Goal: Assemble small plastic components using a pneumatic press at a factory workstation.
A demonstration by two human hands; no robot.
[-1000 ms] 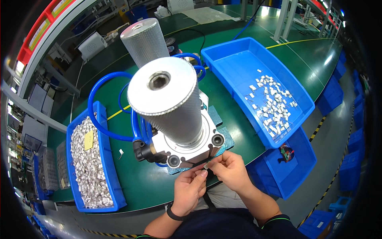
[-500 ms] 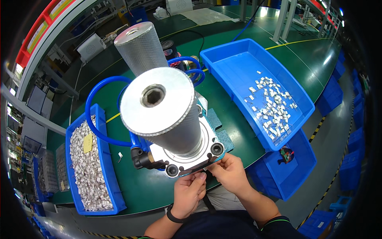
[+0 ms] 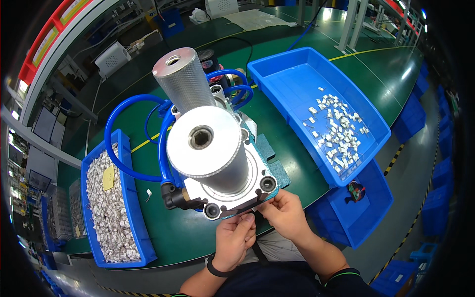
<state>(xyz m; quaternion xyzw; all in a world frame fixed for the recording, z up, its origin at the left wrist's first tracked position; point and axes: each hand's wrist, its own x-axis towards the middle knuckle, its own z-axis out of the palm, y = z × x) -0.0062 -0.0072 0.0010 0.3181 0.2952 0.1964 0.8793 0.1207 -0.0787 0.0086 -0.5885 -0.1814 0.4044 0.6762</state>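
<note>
In front of me stands a pneumatic press point(image 3: 255, 185) with a knurled silver cylinder point(image 3: 222, 166) on top and another knurled cylinder point(image 3: 185, 81) behind it. My left hand point(image 3: 235, 237) is closed in a pinch just below the press's front edge, thumb against the fingers. Beside it, my right hand point(image 3: 287, 215) is also pinched, its fingertips reaching under the front right corner. Whatever lies between the fingertips of either hand is too small or hidden by the press to make out.
A blue tray point(image 3: 142, 218) at left holds many small white parts with wire leads and a yellow note point(image 3: 108, 178). At right, another blue tray point(image 3: 292, 79) has scattered similar parts; a blue bin point(image 3: 356, 222) sits below. One loose part point(image 3: 149, 194) lies on the green table. Blue hoses point(image 3: 111, 143) loop beside the press.
Both knurled cylinders have dropped lower on the press, showing more of the fittings behind them. My hands have stayed nearly in place.
</note>
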